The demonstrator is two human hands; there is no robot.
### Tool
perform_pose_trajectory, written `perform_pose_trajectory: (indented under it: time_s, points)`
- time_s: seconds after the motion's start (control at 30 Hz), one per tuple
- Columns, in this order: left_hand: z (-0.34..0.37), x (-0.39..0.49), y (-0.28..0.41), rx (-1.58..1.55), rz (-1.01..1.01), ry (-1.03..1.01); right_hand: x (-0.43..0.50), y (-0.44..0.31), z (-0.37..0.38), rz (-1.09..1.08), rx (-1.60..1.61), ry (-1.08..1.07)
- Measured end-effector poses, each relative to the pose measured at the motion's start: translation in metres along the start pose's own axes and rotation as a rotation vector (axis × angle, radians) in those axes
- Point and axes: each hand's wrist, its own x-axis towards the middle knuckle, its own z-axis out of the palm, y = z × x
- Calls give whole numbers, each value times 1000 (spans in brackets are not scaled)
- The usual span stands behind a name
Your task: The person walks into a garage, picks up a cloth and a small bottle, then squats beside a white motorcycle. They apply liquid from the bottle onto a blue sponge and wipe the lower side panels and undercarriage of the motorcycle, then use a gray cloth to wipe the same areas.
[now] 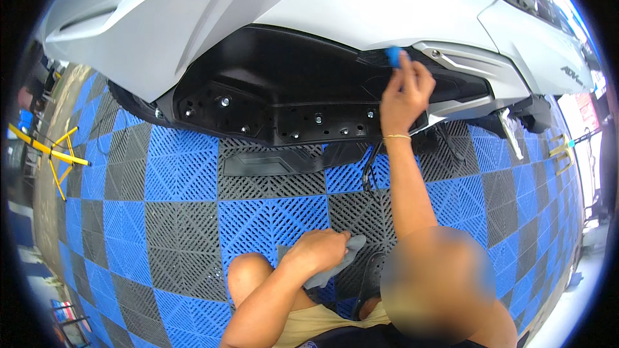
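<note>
My right hand (408, 88) grips a small blue applicator pad (394, 57), slightly blurred. The pad rests against the upper edge of the black plastic footboard panel (295, 70) of a scooter, beside a silver trim piece (464, 60). Silver-white body panels (382, 5) rise above it. Along the footboard's lower ledge several bolts (225, 101) show. Lower down, in front of my knee, my left hand (321, 250) is closed around a grey cloth (333, 273) that hangs from the fingers.
A black footrest mat (271, 162) lies on the blue and grey slatted floor tiles (184, 232) below the scooter. Black cables or straps (370, 174) trail beside it. A yellow stand (51, 152) is at far left, and another yellow stand (562, 152) at far right. The side stand (511, 133) points down.
</note>
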Motion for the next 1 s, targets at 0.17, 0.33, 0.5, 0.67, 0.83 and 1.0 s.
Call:
perform_pose_trajectory:
  time_s: [0.17,0.33,0.5,0.67,0.83,1.0]
  points:
    - [3,2,-1,1,0,25,2,11,1,-225,-43,-133]
    - [4,3,3,-30,26,43,12,0,-5,-373,38,-217]
    - [-3,5,9,-22,27,22,4,-5,2,-237,-27,-105]
    - [-5,3,13,-30,72,44,6,-12,2,-348,26,-175]
    - [-5,2,14,0,44,2,3,-25,4,-208,35,-155]
    - [-2,0,15,-9,79,61,-3,-17,4,-241,96,-338]
